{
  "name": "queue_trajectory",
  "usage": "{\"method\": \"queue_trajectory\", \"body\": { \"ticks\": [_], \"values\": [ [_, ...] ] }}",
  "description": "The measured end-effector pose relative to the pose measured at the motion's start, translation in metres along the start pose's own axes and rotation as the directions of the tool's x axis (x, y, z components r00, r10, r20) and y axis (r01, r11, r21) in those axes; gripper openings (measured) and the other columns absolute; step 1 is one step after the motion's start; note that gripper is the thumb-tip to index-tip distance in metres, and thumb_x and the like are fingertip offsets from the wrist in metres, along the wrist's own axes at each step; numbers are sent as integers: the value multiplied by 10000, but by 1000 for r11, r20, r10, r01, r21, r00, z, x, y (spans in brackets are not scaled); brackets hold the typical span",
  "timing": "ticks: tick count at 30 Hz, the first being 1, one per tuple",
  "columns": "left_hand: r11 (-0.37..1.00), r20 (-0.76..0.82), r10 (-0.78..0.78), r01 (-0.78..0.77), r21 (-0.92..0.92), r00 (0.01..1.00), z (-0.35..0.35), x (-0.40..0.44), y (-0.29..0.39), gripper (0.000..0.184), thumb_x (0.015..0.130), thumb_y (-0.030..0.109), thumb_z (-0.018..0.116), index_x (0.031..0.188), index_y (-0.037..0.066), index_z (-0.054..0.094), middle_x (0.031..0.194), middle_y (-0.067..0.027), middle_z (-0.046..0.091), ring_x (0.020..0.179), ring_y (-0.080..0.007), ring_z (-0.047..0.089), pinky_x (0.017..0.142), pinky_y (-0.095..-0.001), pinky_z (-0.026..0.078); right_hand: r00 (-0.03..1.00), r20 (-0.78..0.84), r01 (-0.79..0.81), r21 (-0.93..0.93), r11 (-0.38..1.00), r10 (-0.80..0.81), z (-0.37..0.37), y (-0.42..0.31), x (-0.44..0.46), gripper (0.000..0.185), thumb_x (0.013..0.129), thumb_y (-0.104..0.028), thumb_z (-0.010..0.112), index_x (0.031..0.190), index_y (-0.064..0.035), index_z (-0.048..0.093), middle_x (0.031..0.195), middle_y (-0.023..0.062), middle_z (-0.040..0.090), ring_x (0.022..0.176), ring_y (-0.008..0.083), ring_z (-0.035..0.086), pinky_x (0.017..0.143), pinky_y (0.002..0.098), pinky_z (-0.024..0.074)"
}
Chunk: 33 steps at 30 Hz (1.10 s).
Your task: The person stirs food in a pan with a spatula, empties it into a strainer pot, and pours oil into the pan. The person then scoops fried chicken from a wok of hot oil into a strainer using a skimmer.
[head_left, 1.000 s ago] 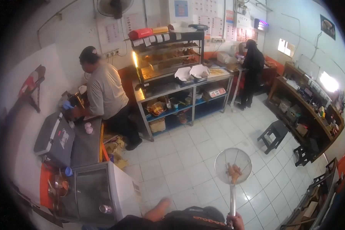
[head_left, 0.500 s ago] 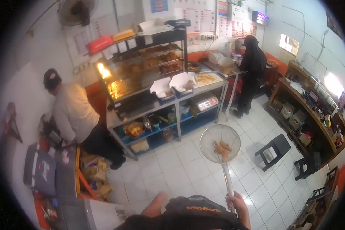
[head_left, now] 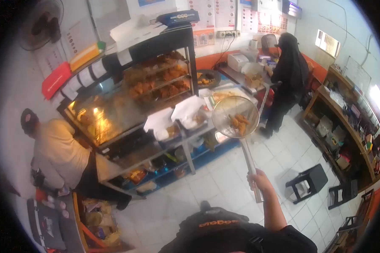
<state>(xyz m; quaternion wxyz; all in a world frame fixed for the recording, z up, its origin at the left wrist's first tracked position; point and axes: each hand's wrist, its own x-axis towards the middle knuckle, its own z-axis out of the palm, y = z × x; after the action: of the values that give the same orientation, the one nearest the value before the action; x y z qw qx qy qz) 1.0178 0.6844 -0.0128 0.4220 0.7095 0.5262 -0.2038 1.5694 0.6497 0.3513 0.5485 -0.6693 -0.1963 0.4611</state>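
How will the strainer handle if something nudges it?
The strainer will probably swing, since the right hand grips only its long handle. Its thin mesh suggests it is light for its size. The fried pieces seem loose and may slide.

- right hand (head_left: 261,182) curled into a fist-like grip, held well out in front
- right forearm (head_left: 275,213) looks bare from where I'm standing, kinda stretched forward at a bit of a slant
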Motion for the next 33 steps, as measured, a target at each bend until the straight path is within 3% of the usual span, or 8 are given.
{"method": "queue_trajectory", "body": {
  "ticks": [6, 8, 10, 13, 15, 18, 23, 33],
  "values": [
    [950, -384, 213, -97, 297, 898, -135, 153, 125, 234, 772, 123, 496, 973, 35, 574, 922, -168, 589, 919, -300, 541, 795, -368, 419, 998, 21, 60, -2, 998, -60, -9, -92, 159, 154, 679, -80, 539, 802, 1, 493, 571, 43, 457, 424, 136, 440, 380, 275, 379],
    [745, -586, 155, -483, -459, 795, -184, 221, 141, 229, 786, 129, 485, 969, 28, 580, 873, -146, 598, 873, -264, 553, 772, -347, 428, 993, 85, 79, 17, 997, -80, -23, -106, 228, 148, 692, -74, 548, 794, 6, 476, 560, 45, 455, 408, 136, 438, 368, 278, 387],
    [765, -750, 84, -525, -373, 656, -252, 183, 234, 214, 793, 126, 472, 938, 16, 584, 830, -141, 589, 802, -247, 555, 748, -346, 434, 983, 160, 94, 13, 995, -95, -35, -128, 294, 149, 705, -68, 556, 787, 12, 460, 549, 48, 453, 392, 136, 437, 356, 280, 394],
    [496, -678, -210, -521, -695, 704, -258, 204, 261, 256, 755, 89, 496, 994, 30, 568, 793, -30, 572, 718, -143, 548, 676, -269, 430, 983, 138, 139, -103, 985, -125, -49, -161, 389, 161, 695, -53, 550, 798, 17, 448, 533, 54, 447, 386, 137, 439, 338, 289, 391],
    [742, -642, -328, -232, -629, 693, -222, 234, 245, 180, 787, 117, 488, 875, 21, 612, 823, -130, 608, 728, -263, 582, 684, -357, 459, 975, 131, 201, -172, 964, -180, -61, -172, 458, 174, 691, -51, 551, 810, 17, 443, 536, 59, 452, 382, 142, 443, 337, 289, 391],
    [920, -480, -123, 281, 274, 869, -132, 262, 236, 139, 779, 137, 501, 760, 45, 604, 760, -130, 607, 708, -269, 592, 606, -402, 467, 963, 132, 263, -239, 935, -237, -69, -202, 510, 196, 689, -42, 541, 842, 7, 430, 549, 73, 472, 374, 154, 457, 328, 291, 393],
    [900, -392, -278, 95, -425, 877, -53, 229, 353, 133, 779, 127, 493, 754, 46, 595, 734, -112, 597, 673, -245, 585, 575, -375, 465, 963, 154, 265, -376, 888, -222, -90, -245, 580, 217, 702, -38, 514, 899, 17, 442, 537, 77, 475, 362, 163, 464, 312, 306, 396],
    [843, -415, -287, 22, -537, 864, -55, 254, 423, 124, 778, 109, 476, 740, 47, 577, 682, -76, 577, 602, -197, 571, 513, -321, 461, 894, 243, 441, -620, 649, -376, -112, -242, 655, 404, 684, -83, 517, 1081, -14, 486, 654, 156, 561, 485, 202, 557, 416, 322, 443]
  ]
}}
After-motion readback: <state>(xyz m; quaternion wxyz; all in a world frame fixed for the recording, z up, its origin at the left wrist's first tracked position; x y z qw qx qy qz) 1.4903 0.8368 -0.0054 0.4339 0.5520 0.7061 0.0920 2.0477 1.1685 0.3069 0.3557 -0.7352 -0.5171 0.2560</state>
